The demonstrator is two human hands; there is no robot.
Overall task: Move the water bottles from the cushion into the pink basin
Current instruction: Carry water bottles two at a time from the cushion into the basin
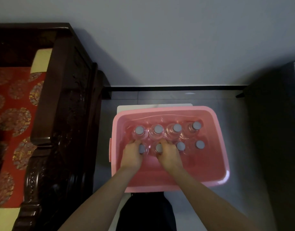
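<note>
Red fabric with round gold patterns covers the cushion (11, 114) at the far left. It lies in a dark carved wooden seat (63, 114), whose armrest stands between the cushion and the floor. To the right of the seat, the pink basin (202, 169) sits over the grey floor near the wall, and a white board (153, 107) shows under its far edge.

Inside the basin, 8 clear water bottles with grey caps stand upright in 2 rows of 4. The back row (158, 129) runs along the basin's far wall, its bottles close together. In the front row, the left hand (132, 155) has its fingers curled round the first bottle (141, 148), at the row's left end. The right hand (167, 155) is wrapped round the second bottle (159, 147), just beside it. The 2 hands are close side by side, each holding its own bottle below the cap. Further right, the third bottle (180, 145) and the fourth bottle (200, 144) stand free. A dark cabinet (277, 130) fills the right edge.
</note>
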